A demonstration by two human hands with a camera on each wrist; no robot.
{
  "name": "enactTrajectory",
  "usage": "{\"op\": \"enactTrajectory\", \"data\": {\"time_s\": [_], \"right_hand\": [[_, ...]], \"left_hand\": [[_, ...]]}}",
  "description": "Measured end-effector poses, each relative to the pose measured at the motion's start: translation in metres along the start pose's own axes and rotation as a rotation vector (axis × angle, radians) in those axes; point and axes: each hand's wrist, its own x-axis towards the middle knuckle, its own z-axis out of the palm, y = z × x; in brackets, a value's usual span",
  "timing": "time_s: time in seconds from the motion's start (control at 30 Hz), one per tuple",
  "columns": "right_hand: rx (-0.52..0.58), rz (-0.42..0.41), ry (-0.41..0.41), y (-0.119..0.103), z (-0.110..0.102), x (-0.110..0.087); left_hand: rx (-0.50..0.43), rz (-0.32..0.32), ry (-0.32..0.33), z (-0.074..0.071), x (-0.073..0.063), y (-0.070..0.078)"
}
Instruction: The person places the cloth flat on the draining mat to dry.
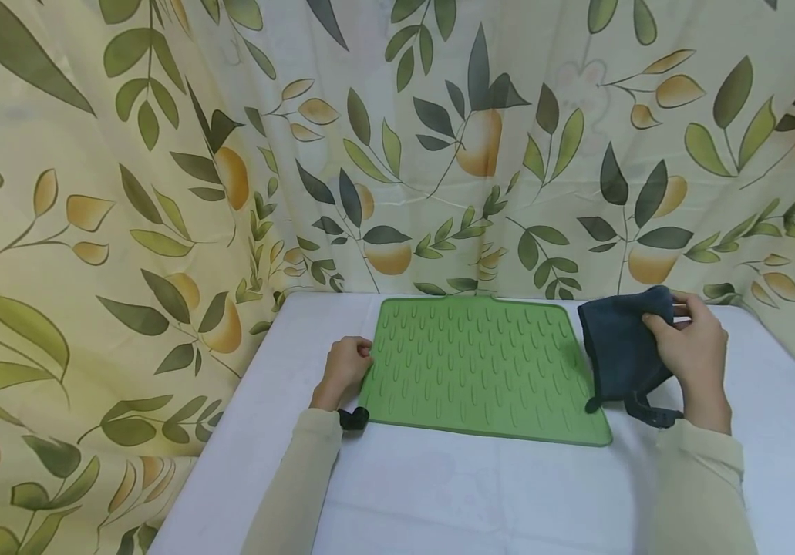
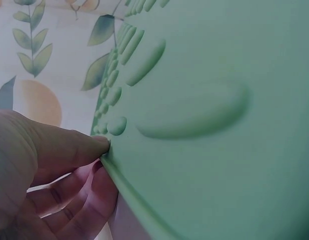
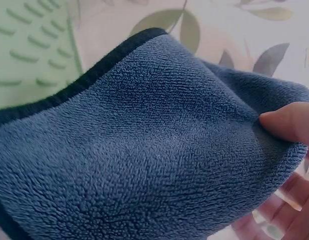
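Observation:
A green mat with raised oval ridges (image 1: 473, 370) lies on the white-covered table. My left hand (image 1: 345, 365) pinches the mat's left edge between thumb and fingers; the left wrist view shows the thumb (image 2: 77, 146) on top of the rim. To the right of the mat, my right hand (image 1: 698, 347) holds a dark blue cloth (image 1: 619, 347) by its upper right part, thumb on the near side. The cloth hangs beside the mat's right edge and overlaps it slightly in the head view. Its fuzzy pile and darker border (image 3: 109, 62) show in the right wrist view.
A white cloth (image 1: 439, 493) covers the table. Behind and to the left hangs a curtain (image 1: 182, 193) printed with leaves and orange fruit, close to the table's back edge. A black wrist camera (image 1: 354, 418) sits beside the mat's lower left corner.

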Motion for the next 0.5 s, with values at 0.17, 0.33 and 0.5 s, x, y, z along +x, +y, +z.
{"op": "enactTrajectory", "data": {"time_s": [0.17,0.33,0.5], "right_hand": [[0.051,-0.067,0.064,-0.018,0.003,-0.004],[0.089,-0.118,0.076,-0.033,0.01,-0.009],[0.13,-0.182,0.082,-0.044,0.021,-0.014]], "left_hand": [[0.002,0.009,0.004,-0.001,0.0,0.001],[0.003,0.009,0.002,-0.001,-0.002,0.002],[-0.007,0.008,0.001,-0.001,-0.002,0.002]]}}
